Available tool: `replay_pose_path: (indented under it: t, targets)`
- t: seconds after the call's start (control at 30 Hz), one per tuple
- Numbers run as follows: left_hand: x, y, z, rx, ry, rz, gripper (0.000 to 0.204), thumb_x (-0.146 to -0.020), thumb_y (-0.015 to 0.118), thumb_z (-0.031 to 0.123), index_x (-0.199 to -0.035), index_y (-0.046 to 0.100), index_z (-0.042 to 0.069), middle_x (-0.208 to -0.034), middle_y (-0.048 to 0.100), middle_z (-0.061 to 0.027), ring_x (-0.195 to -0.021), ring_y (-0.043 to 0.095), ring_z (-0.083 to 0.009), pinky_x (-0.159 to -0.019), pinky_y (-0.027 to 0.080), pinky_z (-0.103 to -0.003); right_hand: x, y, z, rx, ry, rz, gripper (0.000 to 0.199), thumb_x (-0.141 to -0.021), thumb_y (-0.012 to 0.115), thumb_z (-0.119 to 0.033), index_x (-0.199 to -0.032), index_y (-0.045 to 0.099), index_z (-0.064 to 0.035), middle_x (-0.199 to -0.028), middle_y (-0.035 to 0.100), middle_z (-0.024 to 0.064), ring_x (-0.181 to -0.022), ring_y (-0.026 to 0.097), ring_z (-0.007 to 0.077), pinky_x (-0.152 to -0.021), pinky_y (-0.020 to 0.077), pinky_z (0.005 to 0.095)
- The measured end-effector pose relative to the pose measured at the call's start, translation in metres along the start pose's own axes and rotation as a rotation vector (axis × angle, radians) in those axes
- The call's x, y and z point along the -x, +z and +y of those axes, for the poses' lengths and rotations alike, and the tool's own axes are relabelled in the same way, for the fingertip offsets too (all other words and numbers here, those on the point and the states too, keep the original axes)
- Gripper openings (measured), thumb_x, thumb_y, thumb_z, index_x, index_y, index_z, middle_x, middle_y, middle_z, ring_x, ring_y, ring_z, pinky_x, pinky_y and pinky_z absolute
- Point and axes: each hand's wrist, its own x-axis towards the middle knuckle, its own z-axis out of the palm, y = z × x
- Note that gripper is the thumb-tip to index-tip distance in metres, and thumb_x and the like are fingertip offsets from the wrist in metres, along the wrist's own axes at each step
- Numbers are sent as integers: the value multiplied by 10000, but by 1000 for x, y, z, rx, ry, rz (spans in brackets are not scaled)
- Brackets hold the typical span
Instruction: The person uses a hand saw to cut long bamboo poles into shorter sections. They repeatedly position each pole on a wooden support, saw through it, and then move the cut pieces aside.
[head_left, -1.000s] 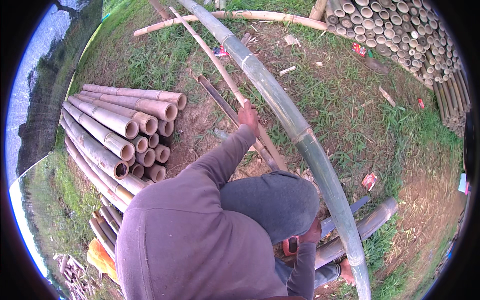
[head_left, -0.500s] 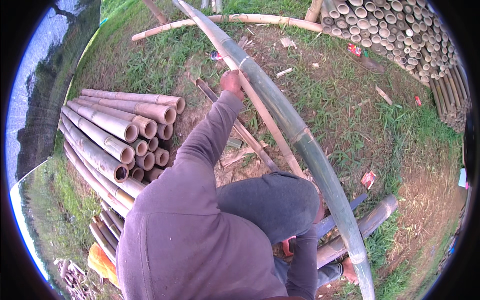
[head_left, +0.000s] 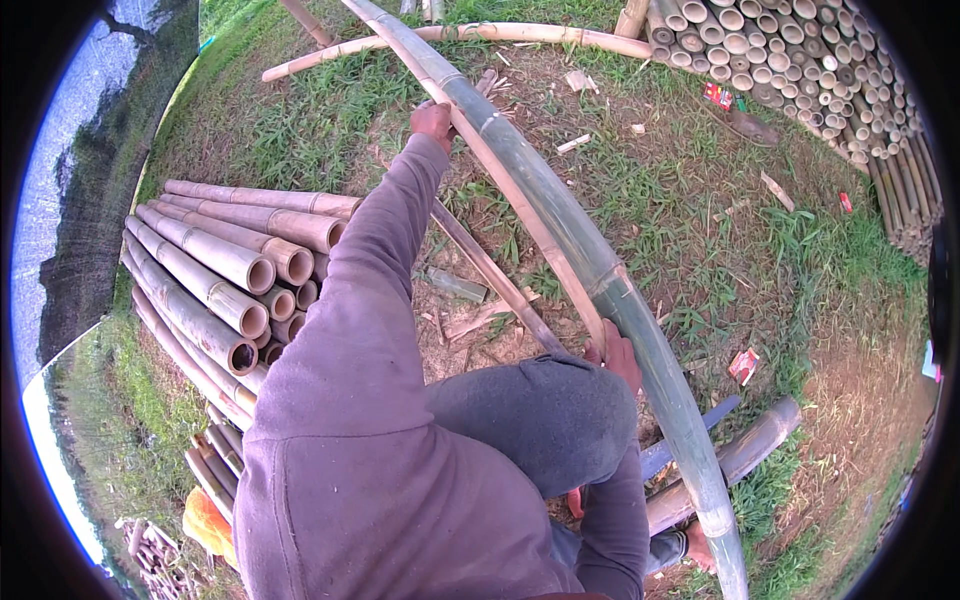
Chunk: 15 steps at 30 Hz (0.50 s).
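Observation:
A long green bamboo pole [head_left: 570,210] runs from the far edge down past my right side. Along its left side lies a pale bamboo strip [head_left: 520,208], close against the pole. My left hand [head_left: 433,121] is closed on the strip toward its far part, arm stretched out. Near my raised knee, my right hand [head_left: 620,362] grips the strip's near end, its fingers bent beside the pole. The thumb side of that hand is partly covered by the strip and knee.
A stack of cut bamboo poles [head_left: 225,262] lies to the left. At the far right is a bigger bamboo pile [head_left: 770,50]. A brown bamboo piece [head_left: 490,270] slants toward my knee. A thick bamboo log [head_left: 745,445] lies under the green pole. Grass and wood scraps cover the ground.
My left hand has moved farther away and slightly left along the strip. My right hand, hidden behind my knee before, has come up to the strip's near end.

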Motion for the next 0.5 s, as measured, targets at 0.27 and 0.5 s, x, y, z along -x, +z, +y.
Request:
replay_pose_path:
  t: [0.27, 0.5]
  targets:
    - [-12, -9, -8, 24, 9, -38, 341, -1047, 549, 64, -1376, 577, -20, -1168, 701, -147, -1012, 734, -287, -926, 627, -466, -8, 1, -6, -16, -8, 20, 545, -1006, 717, -431, -1449, 631, -125, -1007, 642, 142, -851, 693, 378, -704, 566, 501]
    - [-6, -1, -6, 13, 8, -43, 308, -1060, 547, 83, -1350, 607, -3, -1159, 719, -134, -998, 743, -278, -923, 622, -467, -6, 2, -5, -18, 15, 30, 549, -994, 731, -438, -1437, 647, -125, -1008, 651, 143, -851, 695, 374, -706, 569, 496]
